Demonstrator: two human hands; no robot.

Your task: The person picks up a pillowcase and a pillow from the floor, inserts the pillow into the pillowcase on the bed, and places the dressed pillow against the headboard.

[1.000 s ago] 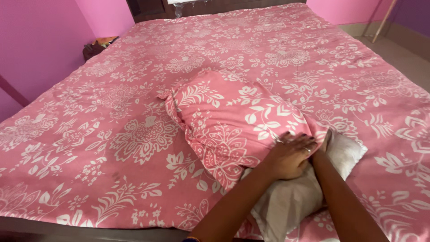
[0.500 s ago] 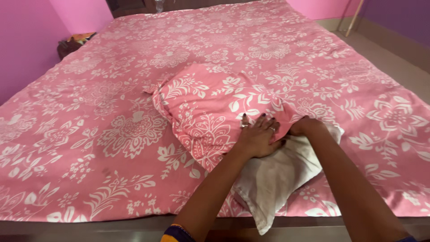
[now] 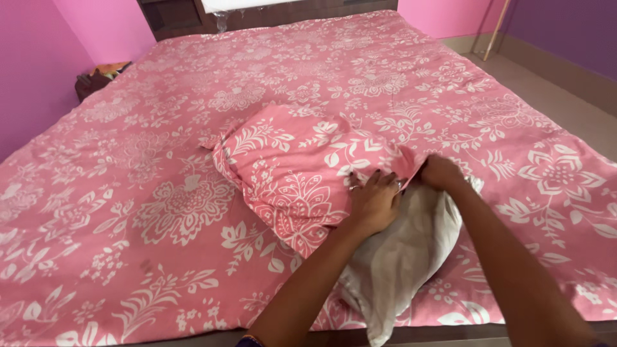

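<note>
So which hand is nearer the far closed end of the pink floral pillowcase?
Left. The left hand lies flat on the pink floral pillowcase, reaching further up it; the right hand grips its open edge over the white pillow.

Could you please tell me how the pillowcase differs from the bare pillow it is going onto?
The pillowcase is pink with white flowers; the pillow is plain off-white. The pillowcase lies toward mid-bed; the pillow's bare end reaches the bed's near edge. The left hand presses the pillowcase's edge; the right hand grips its opening. Both rest on the bedspread.
</note>
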